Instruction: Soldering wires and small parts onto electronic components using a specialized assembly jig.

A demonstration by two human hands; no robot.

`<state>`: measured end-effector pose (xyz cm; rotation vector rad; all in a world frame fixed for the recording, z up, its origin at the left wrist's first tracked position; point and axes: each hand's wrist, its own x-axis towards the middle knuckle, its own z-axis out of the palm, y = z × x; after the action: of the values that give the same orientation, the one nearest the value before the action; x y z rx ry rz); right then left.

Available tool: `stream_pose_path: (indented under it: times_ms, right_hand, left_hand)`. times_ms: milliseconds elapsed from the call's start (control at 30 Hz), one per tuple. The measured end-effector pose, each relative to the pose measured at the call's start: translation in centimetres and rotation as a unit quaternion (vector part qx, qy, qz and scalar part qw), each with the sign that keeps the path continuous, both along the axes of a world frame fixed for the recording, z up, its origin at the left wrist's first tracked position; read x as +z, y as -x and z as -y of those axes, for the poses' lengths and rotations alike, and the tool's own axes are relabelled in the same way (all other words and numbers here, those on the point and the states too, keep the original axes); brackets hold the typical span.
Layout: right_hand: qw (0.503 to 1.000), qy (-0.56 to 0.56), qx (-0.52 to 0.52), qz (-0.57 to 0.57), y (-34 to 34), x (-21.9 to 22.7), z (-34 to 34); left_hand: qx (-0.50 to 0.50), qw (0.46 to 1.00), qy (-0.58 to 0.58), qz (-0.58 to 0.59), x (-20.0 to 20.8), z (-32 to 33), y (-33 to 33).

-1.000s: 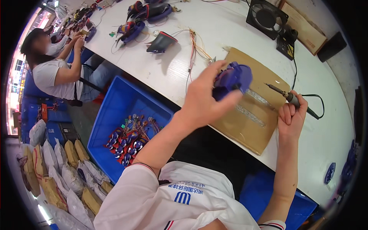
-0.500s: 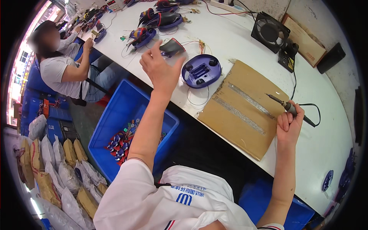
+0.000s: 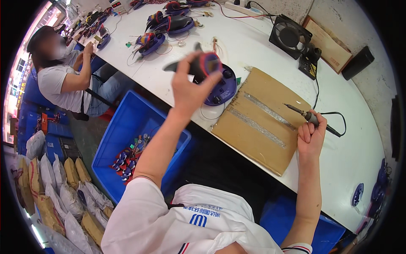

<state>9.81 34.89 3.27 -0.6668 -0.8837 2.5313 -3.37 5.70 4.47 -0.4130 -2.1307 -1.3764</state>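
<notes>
My left hand (image 3: 189,94) grips a dark toy shell (image 3: 195,67) with a red rim and pointed ends, blurred by motion. Behind and partly under it lies an oval purple toy base (image 3: 225,89) on the white table, with a loose thin wire at its near edge. In my right hand (image 3: 311,139) is a soldering iron (image 3: 313,119), fingers wrapped round its handle. Its tip points left and away, above a brown cardboard sheet (image 3: 245,142) with two silvery tape strips.
More wired purple toy units (image 3: 152,43) lie farther back. A black fan (image 3: 290,36) stands at the back right. Below the table's edge sits a blue bin (image 3: 102,163) holding small red and blue parts. A co-worker (image 3: 67,76) sits at the left.
My left hand, open beside the dark shell before, has closed on it, lifted it and swung it toward the purple base. My right hand keeps the soldering iron nearly where it was.
</notes>
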Motion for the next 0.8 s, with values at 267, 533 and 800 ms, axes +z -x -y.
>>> stream_pose_path:
  times_ms: [267,533,800]
  right_hand:
    - [1.000,0.000,-0.013,0.019,-0.2,0.2,0.1]
    - [1.000,-0.005,-0.001,0.009,-0.1,-0.2,0.8]
    - [0.997,0.028,0.008,0.068,1.4,-0.1,1.0]
  left_hand:
    - [0.023,0.985,0.171,-0.001,-1.7,0.6,-0.5]
    - [0.193,0.959,0.203,0.041,-1.2,7.4,9.2]
    - [-0.038,0.966,0.230,-0.112,3.1,-1.3,-1.9]
